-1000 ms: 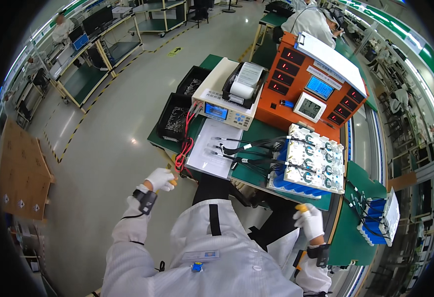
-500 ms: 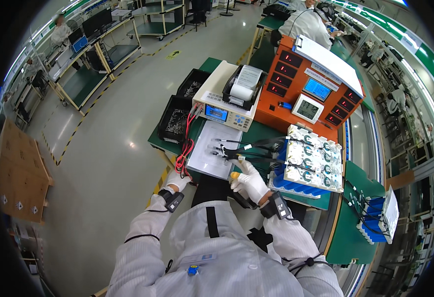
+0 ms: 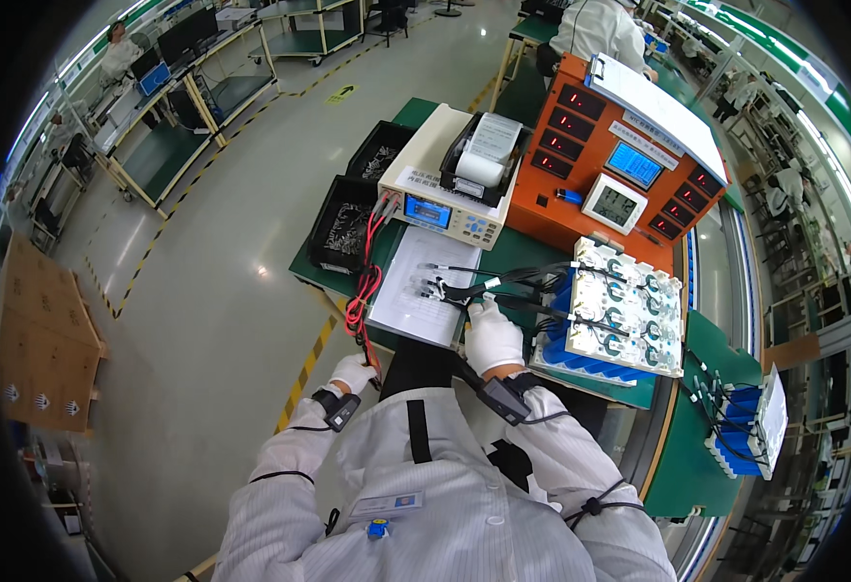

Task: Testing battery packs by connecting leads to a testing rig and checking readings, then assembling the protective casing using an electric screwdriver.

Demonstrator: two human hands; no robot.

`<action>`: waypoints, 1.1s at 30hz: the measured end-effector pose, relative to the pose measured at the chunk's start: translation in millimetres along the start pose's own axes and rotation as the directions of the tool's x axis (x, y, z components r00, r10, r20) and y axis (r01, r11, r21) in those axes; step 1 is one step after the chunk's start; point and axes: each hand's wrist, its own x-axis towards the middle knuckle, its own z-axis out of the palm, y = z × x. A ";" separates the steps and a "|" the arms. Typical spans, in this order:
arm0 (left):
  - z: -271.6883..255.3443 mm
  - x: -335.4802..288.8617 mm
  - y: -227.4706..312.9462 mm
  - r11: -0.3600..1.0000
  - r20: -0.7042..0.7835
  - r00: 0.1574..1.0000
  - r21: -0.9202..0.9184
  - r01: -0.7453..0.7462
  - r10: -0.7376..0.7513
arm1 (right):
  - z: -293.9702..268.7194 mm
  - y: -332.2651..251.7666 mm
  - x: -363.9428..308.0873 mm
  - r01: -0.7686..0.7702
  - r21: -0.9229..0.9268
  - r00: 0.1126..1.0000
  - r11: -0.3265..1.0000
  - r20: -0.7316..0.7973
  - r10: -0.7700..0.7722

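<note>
My left hand (image 3: 355, 371), in a white glove, is closed round the lower ends of the red test leads (image 3: 363, 299); their tips are hidden. These leads run up to a cream bench meter (image 3: 435, 218) with a lit screen. In its own white glove, my right hand (image 3: 492, 339) has its fingers closed on a black cable (image 3: 489, 288) at the paper's right edge. The bundle comes from a battery pack (image 3: 629, 308) with blue cells and a white top. Its loose connector ends (image 3: 432, 287) lie over a white sheet (image 3: 411, 312).
Two black bins of small metal parts (image 3: 345, 223) stand left of the meter. A black tray with a paper roll (image 3: 484, 165) sits on it. Behind the pack rises an orange display box (image 3: 552, 199). A second blue-and-white pack (image 3: 748, 427) is at right. Another person (image 3: 600, 34) works beyond.
My right hand has moved up and forward to the black cables, and its fingers have closed there. My left hand has shifted slightly right and down, keeping the red leads.
</note>
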 end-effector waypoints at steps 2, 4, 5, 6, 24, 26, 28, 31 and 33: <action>3.8 -3.9 -0.7 1.000 0.008 1.000 0.021 0.023 -0.023 | 3.2 6.4 6.0 0.040 0.003 0.999 0.999 -0.004 -0.040; 11.1 -6.7 -12.2 0.998 0.006 1.000 0.066 -0.005 0.005 | 4.8 8.1 9.9 0.086 0.010 0.996 0.996 -0.007 -0.086; 14.8 -8.8 -17.9 0.999 -0.003 0.999 0.029 -0.045 0.045 | 5.7 8.7 11.4 0.047 0.033 0.998 0.998 0.038 -0.048; 16.9 -8.7 -24.9 0.999 -0.007 0.999 0.031 -0.041 0.041 | 6.4 7.9 12.5 0.010 0.054 0.996 0.998 0.084 -0.014; 0.2 -40.0 -25.4 0.981 0.128 0.991 0.191 0.020 -0.045 | -1.8 24.3 -3.5 0.222 0.155 0.974 0.963 0.007 -0.226; -2.4 -44.1 -13.7 0.984 0.135 0.990 0.177 0.008 -0.032 | -2.0 26.1 -6.4 0.195 0.127 0.979 0.972 0.026 -0.200; -12.0 -50.5 -2.0 0.986 0.126 0.992 0.165 0.003 -0.024 | -8.1 18.3 -8.0 0.182 0.106 0.982 0.978 0.041 -0.187; -34.6 -71.3 30.2 0.985 0.110 0.987 -0.114 0.129 -0.117 | -21.4 5.1 -22.5 0.181 0.307 0.983 0.934 -0.044 -0.176; -46.2 -82.4 68.7 0.952 0.081 0.991 -0.282 0.122 -0.104 | -30.2 -4.1 -36.1 0.142 0.396 0.984 0.907 0.045 -0.173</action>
